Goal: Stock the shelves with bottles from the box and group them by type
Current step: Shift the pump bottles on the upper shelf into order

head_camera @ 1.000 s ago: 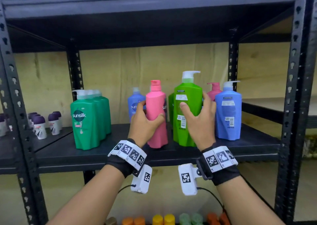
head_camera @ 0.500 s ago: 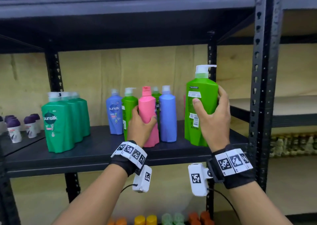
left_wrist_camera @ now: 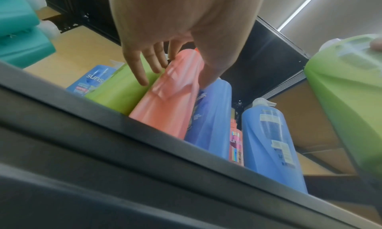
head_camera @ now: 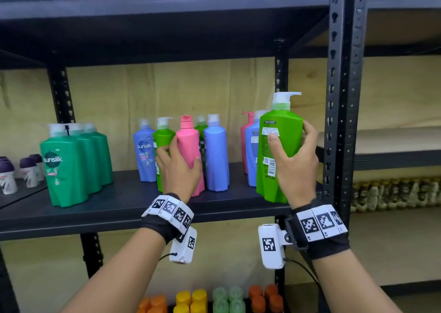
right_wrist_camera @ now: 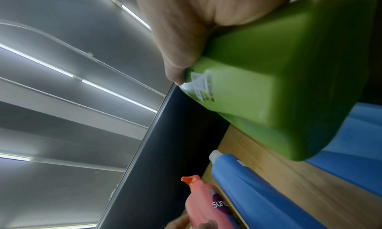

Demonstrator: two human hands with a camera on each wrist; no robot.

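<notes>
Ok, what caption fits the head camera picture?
Left hand grips pink bottle; right hand holds light green pump bottle.

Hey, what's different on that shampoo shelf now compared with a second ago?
The right hand carried the big light green pump bottle out of the middle cluster toward the shelf's right end, beside the blue pump bottle. It was gripped throughout. The left hand stayed wrapped around the pink bottle, upright mid-shelf. The dark green bottles on the left did not move.
</notes>
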